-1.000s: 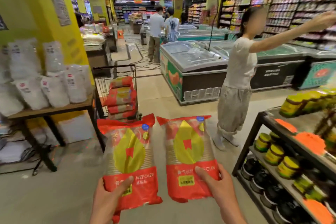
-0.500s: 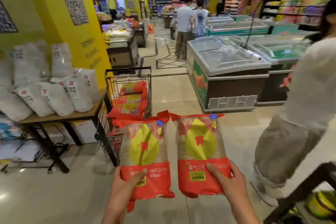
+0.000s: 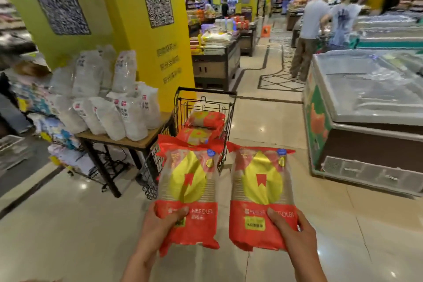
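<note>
Two red and yellow packs of stacked paper cups are held up side by side in front of me. My left hand (image 3: 160, 222) grips the bottom of the left pack (image 3: 188, 181), thumb on its front. My right hand (image 3: 290, 229) grips the bottom of the right pack (image 3: 261, 181) the same way. Just beyond them stands a black wire shopping cart (image 3: 206, 103) with several identical red packs (image 3: 203, 121) stacked inside.
A wooden table (image 3: 128, 139) with white plastic-wrapped packs (image 3: 107, 98) stands left of the cart, against a yellow pillar (image 3: 148, 41). A chest freezer (image 3: 366, 117) is on the right. Two people (image 3: 320, 25) stand far down the aisle. Tiled floor lies between.
My view has swung left and come closer to the cart. The person in white who stood at the right is out of view. Both packs stay in my hands.
</note>
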